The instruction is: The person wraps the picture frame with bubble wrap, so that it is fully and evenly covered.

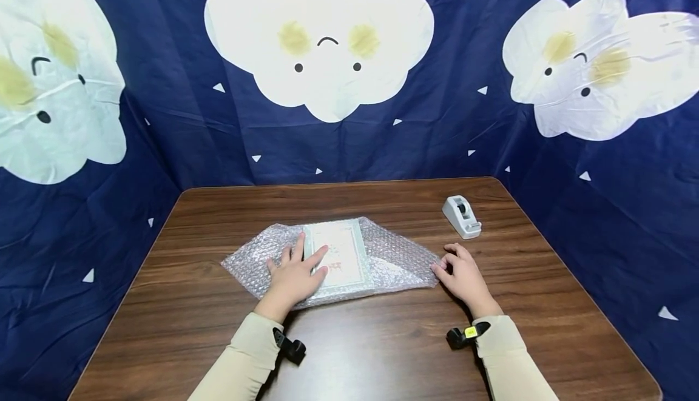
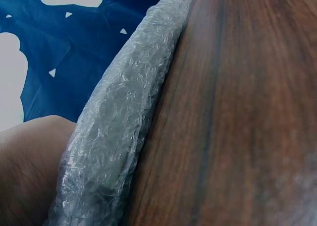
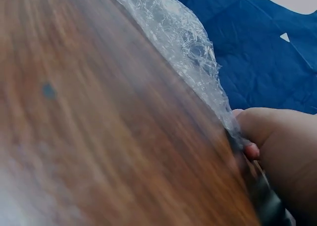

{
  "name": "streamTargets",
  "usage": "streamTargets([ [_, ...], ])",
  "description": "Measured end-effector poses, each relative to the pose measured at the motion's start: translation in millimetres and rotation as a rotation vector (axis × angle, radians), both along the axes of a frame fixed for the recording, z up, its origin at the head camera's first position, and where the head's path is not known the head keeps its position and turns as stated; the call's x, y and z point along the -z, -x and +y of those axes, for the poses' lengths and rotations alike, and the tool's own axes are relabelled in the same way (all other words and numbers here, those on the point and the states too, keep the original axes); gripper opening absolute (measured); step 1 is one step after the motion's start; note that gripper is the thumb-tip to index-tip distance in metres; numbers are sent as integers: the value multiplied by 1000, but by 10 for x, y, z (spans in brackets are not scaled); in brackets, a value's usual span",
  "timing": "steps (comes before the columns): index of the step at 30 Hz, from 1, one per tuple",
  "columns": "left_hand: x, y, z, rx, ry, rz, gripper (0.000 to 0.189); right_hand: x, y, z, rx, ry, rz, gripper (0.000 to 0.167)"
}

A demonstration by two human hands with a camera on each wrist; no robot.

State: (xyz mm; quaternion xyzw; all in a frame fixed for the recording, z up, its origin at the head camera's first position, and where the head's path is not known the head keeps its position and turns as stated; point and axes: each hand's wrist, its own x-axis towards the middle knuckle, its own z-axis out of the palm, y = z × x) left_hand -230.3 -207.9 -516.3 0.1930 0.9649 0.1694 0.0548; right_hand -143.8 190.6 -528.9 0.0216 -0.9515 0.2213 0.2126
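Observation:
A flat, rectangular item with a pale green border and small red print lies in a sheet of bubble wrap. My left hand rests with spread fingers on its left part, over the wrap. The bubble wrap runs along the near side as a thick, crinkled edge in the left wrist view. At the right end, my right hand pinches the wrap's corner between thumb and fingers. In the right wrist view, the bubble wrap narrows toward those fingertips.
A white tape dispenser stands at the back right of the brown wooden table, beyond my right hand. Dark blue cloth with white clouds hangs behind the table and at both sides.

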Motion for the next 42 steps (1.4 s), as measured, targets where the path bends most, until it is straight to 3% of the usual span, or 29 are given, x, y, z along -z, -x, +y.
streamTargets([
  [4, 1, -9, -8, -5, -1, -11, 55, 20, 32, -45, 22, 70, 0, 27],
  [8, -2, -11, -9, -8, -14, -7, 55, -2, 64, -79, 103, 162, 37, 19],
  [13, -14, -6, 3, 0, -30, -20, 55, -81, 70, -116, 158, 314, 221, 21],
  [17, -27, 12, 7, 9, -33, -10, 55, -154, 81, -159, 136, 369, 358, 20],
  [21, -28, 28, 16, 9, -41, 15, 54, -192, 125, -196, 122, 413, 432, 19],
  [26, -14, 16, 29, 4, -35, -13, 55, -328, 178, -285, 28, 433, 501, 22],
  [36, -54, -4, 21, -5, -38, 3, 54, -982, 312, -680, -195, 285, 514, 21],
  [42, -64, -24, 25, -11, -29, -14, 54, -1080, 375, -950, -291, 295, 507, 20],
])
